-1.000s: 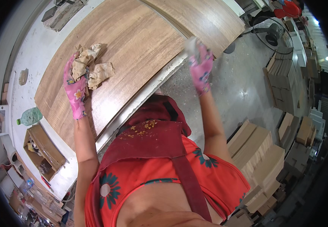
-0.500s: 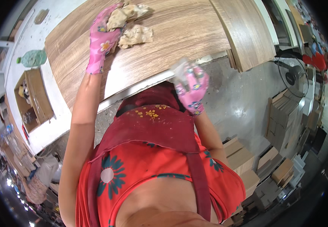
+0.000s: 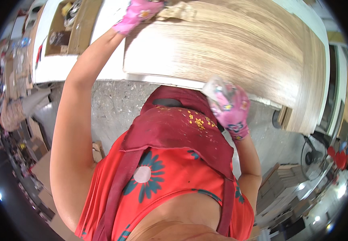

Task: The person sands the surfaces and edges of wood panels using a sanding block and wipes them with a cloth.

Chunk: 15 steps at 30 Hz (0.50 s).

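A: The wood panel (image 3: pixel 238 44)?
B: Under both sets of fingers; looks stiff, heavy, best gripped by its edges.
A: Hands?
B: Left hand (image 3: pixel 138 14) curled on a soft rag (image 3: pixel 178 11); right hand (image 3: pixel 228 106) closed on a small pale thing, unclear.
A: The cardboard box (image 3: pixel 61 28)?
B: Left of the left fingers, odd bits inside

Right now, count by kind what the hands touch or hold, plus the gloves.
Pink floral gloves: 2, on left hand and right hand
Wood-grain panel: 1
Crumpled tan rag: 1
Pale object in right hand: 1, kind unclear
Total: 5
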Each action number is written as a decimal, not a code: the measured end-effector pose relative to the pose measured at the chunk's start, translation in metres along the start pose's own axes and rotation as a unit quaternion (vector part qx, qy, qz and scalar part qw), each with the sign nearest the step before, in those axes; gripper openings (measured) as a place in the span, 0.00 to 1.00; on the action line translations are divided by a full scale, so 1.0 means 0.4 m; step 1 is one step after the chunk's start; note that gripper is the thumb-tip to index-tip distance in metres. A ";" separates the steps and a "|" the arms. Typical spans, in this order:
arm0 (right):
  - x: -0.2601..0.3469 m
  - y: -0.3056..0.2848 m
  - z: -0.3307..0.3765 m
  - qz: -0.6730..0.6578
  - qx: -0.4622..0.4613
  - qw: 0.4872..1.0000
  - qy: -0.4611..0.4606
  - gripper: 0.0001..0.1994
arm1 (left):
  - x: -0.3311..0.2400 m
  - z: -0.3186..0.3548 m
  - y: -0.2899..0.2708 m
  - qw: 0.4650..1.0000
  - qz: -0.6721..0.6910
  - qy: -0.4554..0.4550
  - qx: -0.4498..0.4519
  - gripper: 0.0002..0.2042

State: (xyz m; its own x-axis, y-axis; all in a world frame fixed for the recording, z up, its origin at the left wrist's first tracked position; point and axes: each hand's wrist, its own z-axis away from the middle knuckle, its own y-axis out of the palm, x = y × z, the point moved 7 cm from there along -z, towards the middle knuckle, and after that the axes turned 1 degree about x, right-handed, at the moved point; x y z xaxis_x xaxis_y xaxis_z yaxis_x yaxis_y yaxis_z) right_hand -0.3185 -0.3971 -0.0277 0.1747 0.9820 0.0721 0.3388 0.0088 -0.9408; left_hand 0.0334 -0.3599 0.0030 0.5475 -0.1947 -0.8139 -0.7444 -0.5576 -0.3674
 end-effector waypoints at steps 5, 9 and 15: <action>0.304 0.078 -0.269 -0.190 0.016 0.966 -0.177 0.17 | 0.032 -0.010 -0.017 0.994 -0.105 0.045 0.000 0.30; 0.483 0.278 -0.363 -0.412 0.002 0.907 -0.091 0.11 | 0.037 -0.020 -0.011 0.997 -0.070 0.033 -0.001 0.30; 0.379 0.149 -0.323 -0.248 -0.033 0.955 -0.162 0.13 | 0.048 -0.014 0.011 0.999 0.043 -0.009 -0.021 0.30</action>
State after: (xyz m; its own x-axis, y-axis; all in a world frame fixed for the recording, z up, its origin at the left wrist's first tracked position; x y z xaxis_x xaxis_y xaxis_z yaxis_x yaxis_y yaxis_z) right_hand -0.1525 -0.2720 -0.0299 -0.3146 0.8671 0.3862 0.3649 0.4861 -0.7941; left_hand 0.0429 -0.3708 -0.0117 0.4746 -0.2286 -0.8500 -0.7714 -0.5731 -0.2766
